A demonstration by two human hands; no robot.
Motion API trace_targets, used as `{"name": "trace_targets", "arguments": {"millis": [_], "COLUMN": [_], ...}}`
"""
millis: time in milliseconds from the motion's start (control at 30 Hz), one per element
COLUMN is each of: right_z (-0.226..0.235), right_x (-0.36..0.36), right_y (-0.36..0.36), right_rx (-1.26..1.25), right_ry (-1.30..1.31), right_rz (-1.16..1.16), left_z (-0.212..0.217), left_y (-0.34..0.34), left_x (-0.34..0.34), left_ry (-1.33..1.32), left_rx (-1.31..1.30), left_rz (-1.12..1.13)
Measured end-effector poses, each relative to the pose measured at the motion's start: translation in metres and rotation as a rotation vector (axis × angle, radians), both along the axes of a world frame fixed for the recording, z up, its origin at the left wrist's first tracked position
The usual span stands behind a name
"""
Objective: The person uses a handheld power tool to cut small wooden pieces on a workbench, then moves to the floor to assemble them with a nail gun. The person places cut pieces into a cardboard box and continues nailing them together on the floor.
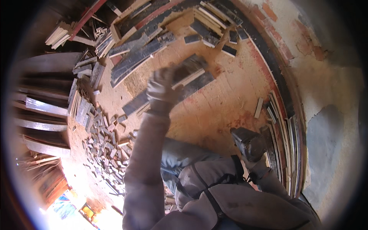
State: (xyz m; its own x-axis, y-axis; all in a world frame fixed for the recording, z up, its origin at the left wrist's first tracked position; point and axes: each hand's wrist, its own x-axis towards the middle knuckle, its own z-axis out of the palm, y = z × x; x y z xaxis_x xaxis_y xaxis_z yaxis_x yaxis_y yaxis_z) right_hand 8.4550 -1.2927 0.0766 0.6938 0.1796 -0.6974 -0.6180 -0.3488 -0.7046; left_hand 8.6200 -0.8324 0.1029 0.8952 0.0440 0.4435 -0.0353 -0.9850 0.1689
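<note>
My left hand (161, 86), in a grey glove, reaches out over the floor and is smeared by motion. It grips a short dark-faced board (191, 66), also blurred, with its pale wood edge showing. Under that board lies a longer dark plank (197, 85), slanting across the sawdust. Low on the right, close to my body, my right hand (257, 168) is closed round a dark handheld power tool (250, 145). The tool's exact kind is hard to make out. My fingers there are partly hidden by it.
Long dark boards (143, 57) and pale strips (211, 19) lie at the far side. A heap of short wood offcuts (107, 147) spreads on the left, beside stacked panels (46, 105). Long strips (293, 149) lean along the worn wall (326, 126) on the right.
</note>
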Motion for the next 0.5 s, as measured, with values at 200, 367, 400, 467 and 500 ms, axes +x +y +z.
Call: {"name": "trace_targets", "arguments": {"millis": [200,367,400,467,500], "right_z": [-0.037,-0.048,-0.044,-0.032,-0.025], "right_x": [-0.013,-0.013,-0.013,-0.012,-0.01], "right_y": [-0.011,-0.017,-0.016,-0.012,-0.009], "right_rx": [0.006,-0.422,-0.498,-0.568,-0.604], "right_ry": [0.077,-0.074,-0.118,-0.183,-0.214], "right_rz": [-0.082,0.326,0.43,0.428,0.427], "left_z": [-0.036,-0.065,-0.068,-0.075,-0.077], "left_y": [0.013,-0.024,-0.03,-0.044,-0.05], "left_x": [0.079,0.163,0.185,0.218,0.231], "left_ry": [0.103,0.161,0.123,0.075,0.087], "left_rx": [-0.21,-0.135,-0.068,0.091,0.172], "left_rz": [0.031,-0.066,-0.136,-0.206,-0.248]}}
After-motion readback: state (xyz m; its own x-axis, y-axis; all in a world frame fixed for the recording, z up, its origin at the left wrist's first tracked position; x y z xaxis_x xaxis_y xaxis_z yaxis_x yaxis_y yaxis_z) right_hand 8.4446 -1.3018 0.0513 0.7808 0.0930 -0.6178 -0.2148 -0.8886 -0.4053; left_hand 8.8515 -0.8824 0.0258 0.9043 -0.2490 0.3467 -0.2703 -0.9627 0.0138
